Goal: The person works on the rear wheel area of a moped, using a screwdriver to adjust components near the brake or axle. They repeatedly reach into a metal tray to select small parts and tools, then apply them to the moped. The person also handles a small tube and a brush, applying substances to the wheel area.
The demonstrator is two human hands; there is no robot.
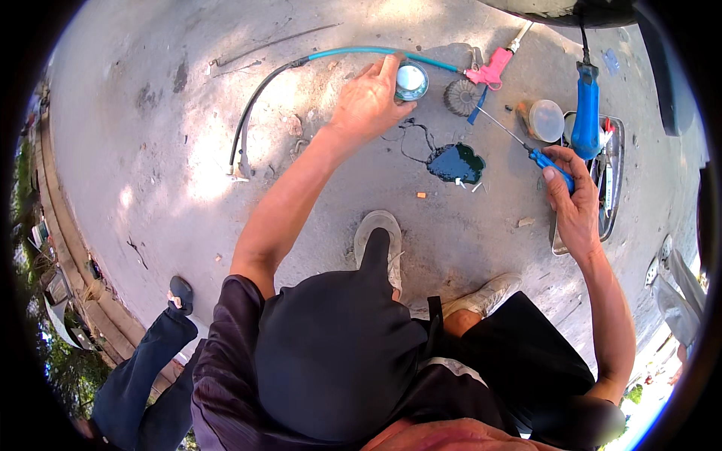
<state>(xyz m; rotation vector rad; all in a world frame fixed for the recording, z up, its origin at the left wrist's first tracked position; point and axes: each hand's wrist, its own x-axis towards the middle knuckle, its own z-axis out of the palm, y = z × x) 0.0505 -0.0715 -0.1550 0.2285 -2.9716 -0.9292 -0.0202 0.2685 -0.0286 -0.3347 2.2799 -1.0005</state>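
Observation:
My left hand (pixel 368 105) is closed around a small round tin (pixel 411 81) with a pale, whitish top, held above the ground. A screwdriver (pixel 540 158) with a blue handle is gripped in my right hand (pixel 577 207), its thin shaft slanting up and left. Near its tip are a narrow blue piece (pixel 475 113) and a dark, ridged round part (pixel 461 98); I cannot tell whether the tip touches either. A pink air gun (pixel 490 69) lies just beyond, joined to a teal and black hose (pixel 350 51) that curves behind my left hand.
A dark wet puddle (pixel 451 161) and an orange scrap (pixel 421 195) lie between my hands. Rightward are a clear tub (pixel 545 120), a tool tray (pixel 621 180) and a larger blue-handled tool (pixel 586 113). Other people's legs show at lower left (pixel 143 387) and right (pixel 681 289).

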